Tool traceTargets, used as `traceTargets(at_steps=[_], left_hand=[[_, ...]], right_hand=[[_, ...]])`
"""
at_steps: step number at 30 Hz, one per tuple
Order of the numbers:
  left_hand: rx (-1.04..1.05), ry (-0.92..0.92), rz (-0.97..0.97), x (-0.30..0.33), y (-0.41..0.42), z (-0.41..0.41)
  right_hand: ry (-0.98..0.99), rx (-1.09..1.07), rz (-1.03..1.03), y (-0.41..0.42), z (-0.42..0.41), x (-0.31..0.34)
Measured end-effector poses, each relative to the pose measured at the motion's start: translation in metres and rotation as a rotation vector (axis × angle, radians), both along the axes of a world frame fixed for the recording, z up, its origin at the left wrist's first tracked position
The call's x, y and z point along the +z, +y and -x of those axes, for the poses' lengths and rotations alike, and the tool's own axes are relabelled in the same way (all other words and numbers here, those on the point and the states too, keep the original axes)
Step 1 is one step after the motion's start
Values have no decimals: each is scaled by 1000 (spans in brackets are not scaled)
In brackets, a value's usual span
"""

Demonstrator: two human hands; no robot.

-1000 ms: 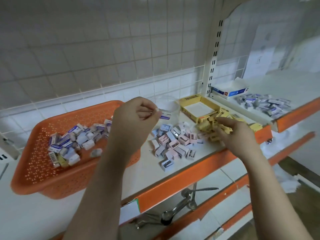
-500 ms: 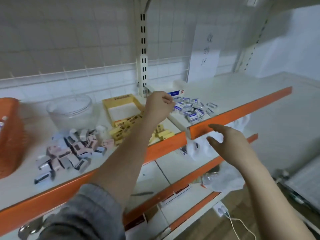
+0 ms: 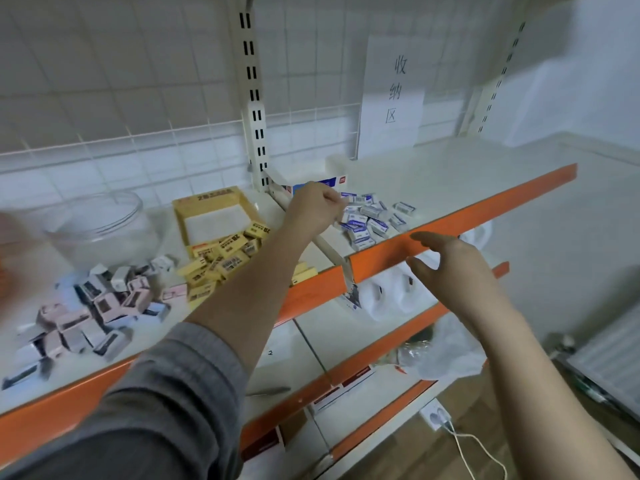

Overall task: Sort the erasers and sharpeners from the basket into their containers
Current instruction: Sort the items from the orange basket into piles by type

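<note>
A: Spanning the view, orange-edged shelf; glass bowl at left, yellow box beside it, white-blue box at the back.

B: Piles?

A: Sharpeners front left, yellow erasers by the yellow box, blue-white erasers right.

B: Hands?

A: Left hand pinches one eraser over the blue-white pile. Right hand released, fingers relaxed, before the shelf edge.
</note>
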State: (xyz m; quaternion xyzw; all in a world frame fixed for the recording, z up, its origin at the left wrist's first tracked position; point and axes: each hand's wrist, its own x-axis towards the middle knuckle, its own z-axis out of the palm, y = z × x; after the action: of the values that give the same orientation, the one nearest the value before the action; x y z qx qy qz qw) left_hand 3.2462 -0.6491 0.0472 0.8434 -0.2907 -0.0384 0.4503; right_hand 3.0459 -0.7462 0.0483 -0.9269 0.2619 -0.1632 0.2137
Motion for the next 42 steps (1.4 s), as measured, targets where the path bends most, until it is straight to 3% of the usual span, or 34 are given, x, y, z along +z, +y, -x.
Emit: traceTargets(at_steps=[6, 10, 18, 23, 28, 37, 42], left_hand=[[114, -52, -102, 37, 79, 3], [242, -106, -66, 51, 169, 15], [596, -247, -241, 58, 375, 30], [661, -290, -347, 53, 487, 17], [578, -218, -459, 47, 552, 0], [515, -220, -439, 43, 585, -1], [567, -238, -443, 42, 599, -11]], right_hand=[[-91, 131, -12, 31, -35, 16], [-143, 305, 23, 79, -67, 31], [-176, 630, 51, 232, -134, 47], [-178, 752, 125, 346, -183, 47], [39, 796, 268, 432, -243, 49], [534, 765, 501, 508, -317, 36], [568, 712, 579, 516, -323, 20]])
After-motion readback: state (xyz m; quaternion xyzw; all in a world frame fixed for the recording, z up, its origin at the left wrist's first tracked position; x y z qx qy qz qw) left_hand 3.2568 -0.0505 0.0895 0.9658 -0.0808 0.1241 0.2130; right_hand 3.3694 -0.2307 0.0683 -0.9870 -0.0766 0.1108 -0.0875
